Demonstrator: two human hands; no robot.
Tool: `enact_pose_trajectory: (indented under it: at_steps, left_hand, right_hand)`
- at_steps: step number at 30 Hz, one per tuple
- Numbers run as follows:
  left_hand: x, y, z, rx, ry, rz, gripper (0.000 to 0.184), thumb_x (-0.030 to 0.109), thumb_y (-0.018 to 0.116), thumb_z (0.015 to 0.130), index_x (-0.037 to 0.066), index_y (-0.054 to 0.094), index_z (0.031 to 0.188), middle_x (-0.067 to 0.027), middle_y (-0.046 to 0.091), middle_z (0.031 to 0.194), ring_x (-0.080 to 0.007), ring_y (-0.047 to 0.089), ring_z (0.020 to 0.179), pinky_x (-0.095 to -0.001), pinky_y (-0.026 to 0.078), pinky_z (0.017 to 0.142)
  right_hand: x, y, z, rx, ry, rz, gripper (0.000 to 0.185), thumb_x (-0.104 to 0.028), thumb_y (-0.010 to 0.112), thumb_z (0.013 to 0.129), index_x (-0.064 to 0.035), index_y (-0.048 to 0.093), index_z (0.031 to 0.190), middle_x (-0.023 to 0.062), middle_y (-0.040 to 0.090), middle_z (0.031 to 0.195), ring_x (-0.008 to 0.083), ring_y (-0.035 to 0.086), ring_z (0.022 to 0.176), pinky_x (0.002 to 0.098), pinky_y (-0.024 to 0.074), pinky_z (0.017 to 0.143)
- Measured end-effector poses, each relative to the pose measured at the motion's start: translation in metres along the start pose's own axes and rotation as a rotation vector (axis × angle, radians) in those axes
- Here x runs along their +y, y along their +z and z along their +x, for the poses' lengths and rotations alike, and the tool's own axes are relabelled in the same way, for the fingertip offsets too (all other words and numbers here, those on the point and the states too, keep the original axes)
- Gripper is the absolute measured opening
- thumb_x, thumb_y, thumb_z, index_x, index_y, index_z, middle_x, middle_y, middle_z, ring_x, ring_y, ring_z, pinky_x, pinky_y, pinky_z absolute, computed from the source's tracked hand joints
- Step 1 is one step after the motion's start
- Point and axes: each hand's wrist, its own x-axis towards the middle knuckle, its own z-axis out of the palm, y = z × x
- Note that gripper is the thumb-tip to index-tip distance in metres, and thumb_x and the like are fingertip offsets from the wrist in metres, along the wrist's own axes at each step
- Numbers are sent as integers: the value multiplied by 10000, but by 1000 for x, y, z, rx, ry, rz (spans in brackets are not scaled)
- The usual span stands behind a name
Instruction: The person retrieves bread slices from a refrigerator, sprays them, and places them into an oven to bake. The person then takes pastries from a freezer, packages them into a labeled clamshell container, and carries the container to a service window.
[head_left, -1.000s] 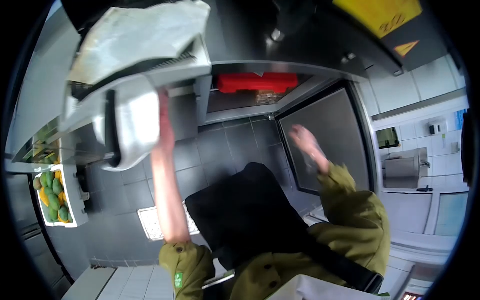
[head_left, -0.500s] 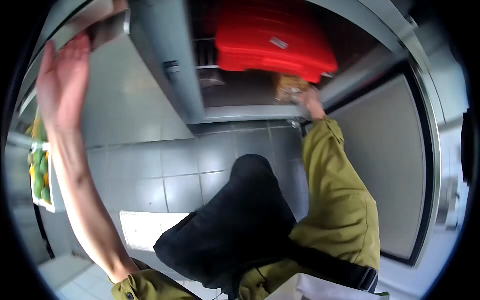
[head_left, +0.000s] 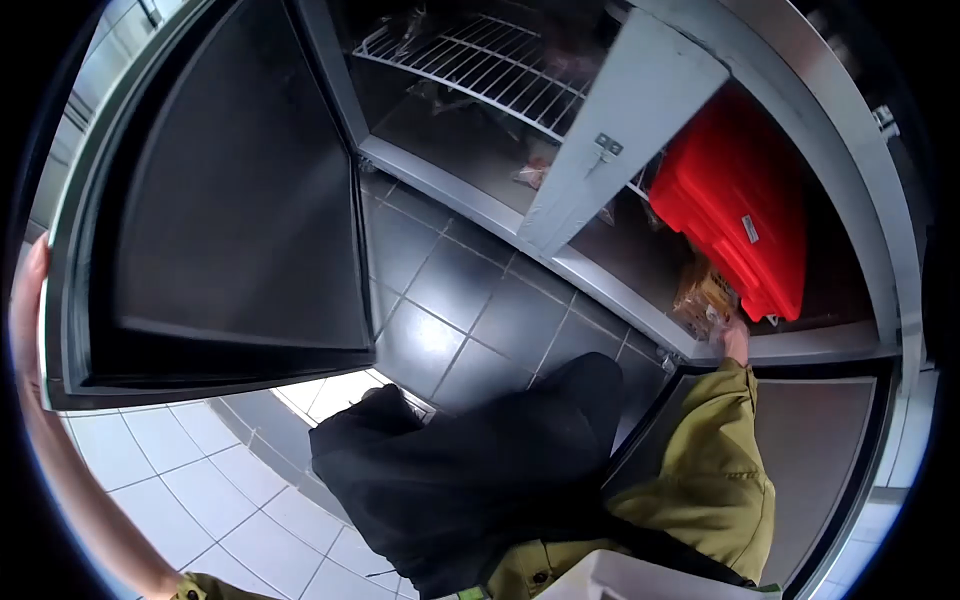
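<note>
At the far left, my left hand is at the outer edge of the open left refrigerator door. It seems to grip that edge, though most of its fingers are hidden. My right hand reaches into the right compartment, closed on a clear plastic bag of brownish food. What exactly the bag contains is hard to make out. Directly above the bag, a red plastic case or bin with a small white label leans inside the compartment, tilted.
A grey centre post with a small latch divides the compartments. The left one has a white wire shelf and a small plastic packet on its floor. The right door stands open beside my sleeve. Dark floor tiles lie before my knee.
The left door has swung open, with my left hand at its edge, exposing the left compartment. My view has turned left. My right hand remains at the bag under the red case.
</note>
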Motion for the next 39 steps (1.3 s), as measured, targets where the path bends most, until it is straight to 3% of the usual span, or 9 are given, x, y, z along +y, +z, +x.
enact_pose_trajectory:
  at_steps: [7,11,14,16,18,23,28,36,39]
  left_hand:
    - [-22,-130,15,426,367,1216,338,229,469,883,-20,513,1107,-172,543,1089,-191,513,1023,-286,423,872]
    - [-9,168,-138,-218,1083,404,180,147,554,836,27,586,967,-70,569,874,-180,567,818,-296,468,764]
    - [-109,316,-213,-1032,-56,56,525,270,591,806,64,391,1247,-121,520,1067,-208,492,1049,-325,392,880]
    - [-167,397,-255,-954,-851,-210,580,336,540,846,80,297,1306,-133,456,1196,-209,425,1135,-389,346,935]
    - [-227,457,-279,-1042,-1097,-907,546,298,545,845,79,317,1290,-121,458,1206,-221,436,1127,-398,361,928]
    - [-228,448,-253,-913,-906,-672,445,176,587,813,10,410,1186,-94,523,1127,-199,511,1037,-352,427,877]
    - [-232,373,-199,-890,-691,-410,473,136,615,781,42,402,1193,-77,497,1150,-185,472,1074,-332,380,921]
    - [-216,255,-119,-740,-399,-247,438,196,652,759,13,448,1101,-81,541,1043,-162,535,949,-309,430,849]
    - [-206,236,-108,-727,-322,-177,462,224,650,760,8,444,1112,-92,540,1055,-162,530,964,-307,424,858]
  right_hand:
    - [-10,-22,4,281,55,299,216,-121,587,788,-57,564,993,64,586,907,165,548,847,303,453,763]
    - [-77,-17,-64,437,202,1175,216,-105,589,788,-51,560,995,58,584,913,164,547,856,298,451,774]
    - [-171,-9,-180,184,408,1942,216,-93,590,788,-46,556,996,54,583,917,163,545,862,294,450,783]
    - [-232,-2,-252,-132,408,2138,216,-85,591,788,-43,554,997,51,582,919,162,545,867,291,450,789]
    - [-260,-10,-271,-326,183,2085,207,-146,548,845,-67,544,1037,65,573,920,156,543,833,265,452,703]
    - [-175,59,-181,-120,389,1639,286,-375,559,832,-113,531,722,11,557,664,103,500,556,222,404,509]
    - [-122,42,-78,-171,343,-181,324,-324,603,748,-86,592,967,132,629,918,232,606,903,326,502,697]
    - [-83,41,-46,-289,-192,-501,152,-197,521,762,-80,612,792,87,625,926,239,607,851,327,494,670]
    - [-98,47,-30,302,-134,-255,172,-172,485,773,-63,578,678,117,601,772,258,578,688,352,448,573]
